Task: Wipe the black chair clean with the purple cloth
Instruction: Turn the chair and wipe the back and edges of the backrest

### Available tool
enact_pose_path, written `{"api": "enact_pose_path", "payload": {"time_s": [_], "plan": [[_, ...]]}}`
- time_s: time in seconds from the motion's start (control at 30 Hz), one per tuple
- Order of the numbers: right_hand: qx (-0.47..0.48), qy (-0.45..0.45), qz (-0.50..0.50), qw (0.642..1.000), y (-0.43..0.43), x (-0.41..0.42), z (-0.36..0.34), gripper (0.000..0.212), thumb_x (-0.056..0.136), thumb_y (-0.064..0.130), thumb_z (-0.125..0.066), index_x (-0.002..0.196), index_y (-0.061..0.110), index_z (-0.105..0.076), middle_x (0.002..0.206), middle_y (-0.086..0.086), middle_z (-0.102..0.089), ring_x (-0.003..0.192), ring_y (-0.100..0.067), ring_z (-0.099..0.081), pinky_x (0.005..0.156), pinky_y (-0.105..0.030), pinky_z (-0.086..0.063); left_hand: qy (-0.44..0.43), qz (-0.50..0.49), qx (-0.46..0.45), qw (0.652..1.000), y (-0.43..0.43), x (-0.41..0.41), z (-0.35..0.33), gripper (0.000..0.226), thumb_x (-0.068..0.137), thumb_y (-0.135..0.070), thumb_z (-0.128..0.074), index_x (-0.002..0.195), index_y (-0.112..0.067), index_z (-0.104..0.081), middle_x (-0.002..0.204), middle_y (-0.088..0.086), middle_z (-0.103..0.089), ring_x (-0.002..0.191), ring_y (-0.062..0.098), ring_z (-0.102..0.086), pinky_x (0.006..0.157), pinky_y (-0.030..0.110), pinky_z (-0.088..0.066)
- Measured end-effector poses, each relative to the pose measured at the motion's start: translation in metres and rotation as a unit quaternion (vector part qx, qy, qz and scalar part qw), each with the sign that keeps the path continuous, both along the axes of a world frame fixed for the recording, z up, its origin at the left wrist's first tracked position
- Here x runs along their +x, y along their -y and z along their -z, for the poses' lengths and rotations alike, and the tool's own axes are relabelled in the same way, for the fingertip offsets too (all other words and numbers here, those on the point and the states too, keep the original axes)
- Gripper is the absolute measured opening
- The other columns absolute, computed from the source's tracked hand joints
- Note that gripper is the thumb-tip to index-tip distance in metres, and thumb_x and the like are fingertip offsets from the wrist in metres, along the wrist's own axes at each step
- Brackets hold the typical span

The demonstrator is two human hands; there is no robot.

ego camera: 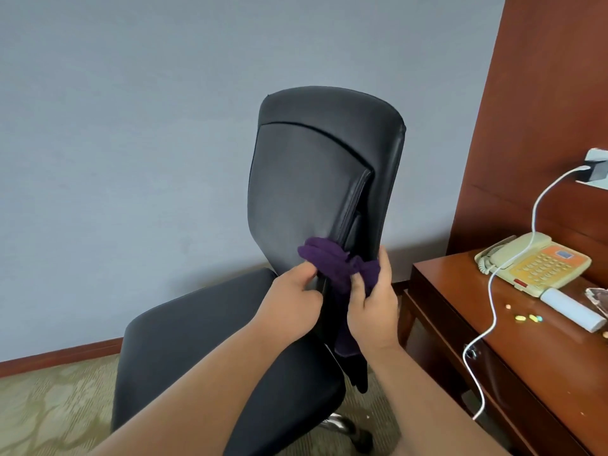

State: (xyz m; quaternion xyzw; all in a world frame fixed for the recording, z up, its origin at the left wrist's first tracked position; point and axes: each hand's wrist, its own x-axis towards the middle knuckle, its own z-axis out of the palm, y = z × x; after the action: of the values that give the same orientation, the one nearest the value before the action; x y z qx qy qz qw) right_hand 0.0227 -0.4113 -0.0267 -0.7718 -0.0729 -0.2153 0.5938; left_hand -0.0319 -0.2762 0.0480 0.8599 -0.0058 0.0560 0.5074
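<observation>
Forearms reach in from the bottom edge, both bare. The left hand (291,299) curls its fingers round the lower side edge of the backrest (312,179) and seems to be steadying it. Just beside it, the right hand (373,307) grips the purple cloth (329,258), thumb raised. The cloth is bunched and pressed against the bottom corner of the backrest's rear panel, with a tail hanging below the palm. Under the arms lies the padded seat (204,343) of the black chair (388,179), which stands on patterned carpet (49,406).

The step in hand looks like wiping the back panel, and it appears to be at its lowest part. Most of the panel above the cloth, the top band and the seat would remain to be covered. The next move probably calls for firm, flat pressure swept upward or across, while the left hand keeps the swivel chair from turning away.

To the right stands a wooden desk (513,373) with a beige telephone (533,263), a white cable (493,304) and a few scattered pills (529,318). Beyond everything is a plain grey-blue wall (131,126).
</observation>
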Motion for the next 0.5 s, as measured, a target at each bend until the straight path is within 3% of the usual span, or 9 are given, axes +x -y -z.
{"api": "enact_pose_path", "payload": {"time_s": [0.07,0.13,0.2,0.23,0.3,0.4,0.5], "plan": [[-0.018,-0.06,-0.018,0.998,0.003,-0.01,0.025,0.072,0.101,0.026,-0.052,0.155,0.046,-0.008,0.14,-0.001,-0.058,0.122,-0.02,-0.06,0.1,-0.038,-0.051,-0.003,-0.001,-0.018,1.0,-0.004,-0.001,0.004,0.076,0.08,0.006,-0.036,0.121,-0.054,-0.057,0.123,-0.021,-0.062,0.065,-0.008,-0.059,0.058,0.016,-0.048],[-0.044,-0.121,-0.038,0.991,0.007,-0.021,0.045,0.078,0.101,0.02,-0.052,0.153,0.05,-0.001,0.132,0.001,-0.062,0.116,-0.02,-0.063,0.097,-0.036,-0.051,-0.031,-0.014,-0.027,0.999,-0.01,-0.005,0.012,0.075,0.085,0.006,-0.036,0.137,-0.048,-0.047,0.135,-0.026,-0.05,0.082,-0.021,-0.057,0.067,0.006,-0.046],[-0.073,-0.16,-0.042,0.984,0.01,-0.027,0.057,0.078,0.101,0.017,-0.052,0.154,0.042,0.0,0.133,-0.003,-0.061,0.117,-0.023,-0.062,0.1,-0.037,-0.048,-0.065,-0.026,0.002,0.998,-0.018,-0.018,0.025,0.07,0.088,0.0,-0.038,0.141,-0.046,-0.043,0.131,-0.031,-0.048,0.088,-0.015,-0.058,0.078,0.013,-0.053],[-0.089,-0.173,-0.039,0.98,0.012,-0.028,0.059,0.078,0.102,0.017,-0.051,0.157,0.036,-0.001,0.136,-0.006,-0.059,0.118,-0.026,-0.061,0.102,-0.039,-0.047,-0.083,-0.032,0.024,0.996,-0.023,-0.027,0.034,0.069,0.088,-0.004,-0.038,0.142,-0.047,-0.041,0.128,-0.033,-0.047,0.077,-0.009,-0.061,0.072,0.019,-0.056],[-0.121,-0.213,-0.04,0.969,0.016,-0.03,0.057,0.079,0.102,0.018,-0.049,0.158,0.033,0.005,0.133,-0.009,-0.06,0.109,-0.028,-0.063,0.098,-0.043,-0.049,-0.113,-0.046,0.064,0.99,-0.033,-0.045,0.048,0.068,0.088,-0.008,-0.039,0.143,-0.047,-0.038,0.136,-0.028,-0.043,0.059,-0.003,-0.062,0.056,0.017,-0.051],[-0.157,-0.288,-0.052,0.943,0.019,-0.04,0.053,0.088,0.099,0.012,-0.048,0.156,0.029,0.017,0.125,-0.013,-0.063,0.1,-0.029,-0.065,0.091,-0.044,-0.052,-0.135,-0.079,0.098,0.983,-0.055,-0.068,0.063,0.068,0.087,-0.01,-0.039,0.146,-0.043,-0.036,0.148,-0.02,-0.038,0.056,-0.003,-0.062,0.052,0.014,-0.047],[-0.116,-0.358,-0.004,0.926,0.008,-0.061,0.051,0.089,0.093,0.005,-0.05,0.158,0.015,0.01,0.131,-0.018,-0.058,0.106,-0.033,-0.062,0.08,-0.037,-0.05,-0.141,-0.122,0.104,0.977,-0.081,-0.089,0.066,0.066,0.086,-0.013,-0.04,0.145,-0.042,-0.039,0.139,-0.019,-0.048,0.051,0.003,-0.059,0.052,0.022,-0.053]]}}
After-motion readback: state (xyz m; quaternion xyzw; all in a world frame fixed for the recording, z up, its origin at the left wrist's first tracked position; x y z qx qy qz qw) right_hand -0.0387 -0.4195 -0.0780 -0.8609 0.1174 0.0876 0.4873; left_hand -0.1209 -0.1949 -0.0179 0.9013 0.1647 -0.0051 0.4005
